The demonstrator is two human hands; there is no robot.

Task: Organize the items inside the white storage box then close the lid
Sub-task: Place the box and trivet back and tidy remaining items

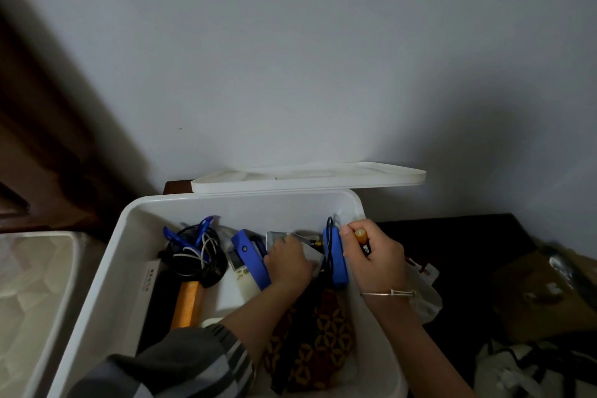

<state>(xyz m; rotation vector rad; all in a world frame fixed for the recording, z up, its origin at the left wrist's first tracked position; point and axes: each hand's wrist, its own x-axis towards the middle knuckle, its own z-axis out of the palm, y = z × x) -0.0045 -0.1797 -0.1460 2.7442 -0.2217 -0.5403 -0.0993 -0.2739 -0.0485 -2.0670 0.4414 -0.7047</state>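
The white storage box (106, 271) stands open below me, its white lid (307, 178) leaning behind it against the wall. Inside lie a tangle of black, white and blue cables (193, 252), a white remote (240, 271), two blue plastic pieces (250, 255) (336, 260), an orange-handled tool (189, 300) and a dark patterned cloth (318, 342). My left hand (289, 263) reaches into the box and grips a clear flat packet (305, 244). My right hand (374, 263) holds an orange-and-black battery (362, 240) at the box's right side.
A pale quilted mattress (32, 284) lies to the left. On the dark surface at right sit a white plastic bag (426, 294), a brown cardboard box (536, 294) and a white bag with black straps (533, 368). A grey wall rises behind.
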